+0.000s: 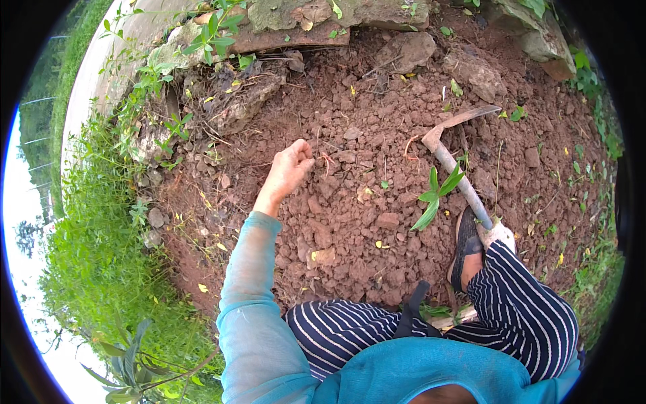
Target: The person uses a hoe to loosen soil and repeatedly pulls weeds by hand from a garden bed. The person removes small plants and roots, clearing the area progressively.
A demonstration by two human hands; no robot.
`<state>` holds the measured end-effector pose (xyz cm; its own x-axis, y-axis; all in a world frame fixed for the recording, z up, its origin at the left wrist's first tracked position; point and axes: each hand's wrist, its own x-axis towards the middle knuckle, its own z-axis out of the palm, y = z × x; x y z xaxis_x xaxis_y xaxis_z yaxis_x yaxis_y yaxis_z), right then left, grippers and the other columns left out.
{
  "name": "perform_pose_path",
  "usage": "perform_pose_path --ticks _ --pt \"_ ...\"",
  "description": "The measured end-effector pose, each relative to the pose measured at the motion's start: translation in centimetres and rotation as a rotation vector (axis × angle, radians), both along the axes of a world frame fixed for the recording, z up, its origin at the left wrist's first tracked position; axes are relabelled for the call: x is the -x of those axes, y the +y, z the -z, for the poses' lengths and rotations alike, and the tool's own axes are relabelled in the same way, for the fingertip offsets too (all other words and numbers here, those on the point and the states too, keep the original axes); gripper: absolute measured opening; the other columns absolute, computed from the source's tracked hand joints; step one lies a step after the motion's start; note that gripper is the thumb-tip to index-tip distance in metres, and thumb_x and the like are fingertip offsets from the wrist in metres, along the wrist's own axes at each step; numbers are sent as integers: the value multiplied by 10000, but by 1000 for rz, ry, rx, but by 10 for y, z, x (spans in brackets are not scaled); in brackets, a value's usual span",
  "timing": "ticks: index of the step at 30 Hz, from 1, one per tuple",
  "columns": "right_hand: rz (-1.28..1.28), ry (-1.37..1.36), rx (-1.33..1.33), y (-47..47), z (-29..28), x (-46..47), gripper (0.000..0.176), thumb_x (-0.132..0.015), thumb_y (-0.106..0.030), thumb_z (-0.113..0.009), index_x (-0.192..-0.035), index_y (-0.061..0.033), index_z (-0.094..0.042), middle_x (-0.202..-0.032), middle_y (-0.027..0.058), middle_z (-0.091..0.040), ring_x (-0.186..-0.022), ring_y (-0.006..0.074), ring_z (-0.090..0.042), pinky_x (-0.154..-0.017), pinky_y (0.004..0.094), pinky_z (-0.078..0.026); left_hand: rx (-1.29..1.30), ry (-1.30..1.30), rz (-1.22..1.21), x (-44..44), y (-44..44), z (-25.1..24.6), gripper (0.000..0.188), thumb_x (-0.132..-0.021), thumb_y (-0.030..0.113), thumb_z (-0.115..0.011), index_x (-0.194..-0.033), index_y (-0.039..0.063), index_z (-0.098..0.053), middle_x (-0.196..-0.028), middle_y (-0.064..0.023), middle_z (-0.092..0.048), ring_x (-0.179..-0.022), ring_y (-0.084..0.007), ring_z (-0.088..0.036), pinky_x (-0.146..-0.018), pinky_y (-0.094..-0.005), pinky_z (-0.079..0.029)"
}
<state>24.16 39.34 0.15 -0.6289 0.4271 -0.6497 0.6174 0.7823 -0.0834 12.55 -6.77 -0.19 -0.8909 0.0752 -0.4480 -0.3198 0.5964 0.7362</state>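
Observation:
My left hand (293, 165) is curled, thumb against the fingers, above loose reddish-brown soil (348, 197). A thin dry stem (318, 140) stands by its fingertips; whether the fingers pinch it I cannot tell. Some reddish root pieces (327, 160) lie just right of the hand. My right hand is out of view. A hoe lies on the soil to the right, its rusty blade (467, 117) pointing away and its grey metal shaft (462, 179) running back towards my leg. Close to the shaft is a green leafy sprig (435, 194).
Flat stones (328, 12) edge the soil at the far side, with more rocks (411, 50) inside them. Dense green plants (111, 242) grow at the left, beside a pale paved strip (93, 65). My shoe (467, 242) rests near the hoe shaft.

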Motion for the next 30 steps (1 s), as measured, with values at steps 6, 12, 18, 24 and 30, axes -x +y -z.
perform_pose_path --ticks 6,12,18,24,30 --pt "-135 -104 -139 7 14 3 536 -762 -522 -633 -1131 -134 -606 -946 166 -668 -905 333 -645 -796 422 -510 144 391 294 0 17 3 237 -812 19 -598 -1044 27 -552 -793 -154 -632 -762 -299 -644 -688 -387 -487" --pt "-44 -47 -76 9 15 -4 509 -778 -512 -636 -1109 -126 -610 -939 142 -672 -896 327 -646 -778 412 -511 478 285 460 5 18 7 124 -803 15 -609 -927 14 -597 -746 -189 -620 -742 -307 -645 -675 -391 -487" --pt "-45 5 9 11 12 -8 514 -788 -527 -630 -1073 -100 -611 -908 146 -668 -872 317 -646 -760 411 -508 81 -51 78 1 17 -7 93 -783 31 -644 -870 13 -617 -724 -109 -619 -648 -189 -603 -634 -312 -486" --pt "-41 26 49 8 9 -5 532 -780 -541 -626 -1077 -100 -611 -897 145 -670 -874 309 -647 -761 397 -506 18 -104 -24 0 24 -9 126 -840 44 -621 -964 20 -611 -715 -32 -600 -573 -89 -561 -498 -251 -467" --pt "-120 -67 -100 1 3 3 526 -765 -522 -641 -1092 -111 -610 -890 132 -674 -878 296 -650 -775 388 -505 8 -131 55 5 26 -15 171 -864 33 -587 -1035 29 -594 -713 18 -561 -580 -42 -520 -493 -204 -456"
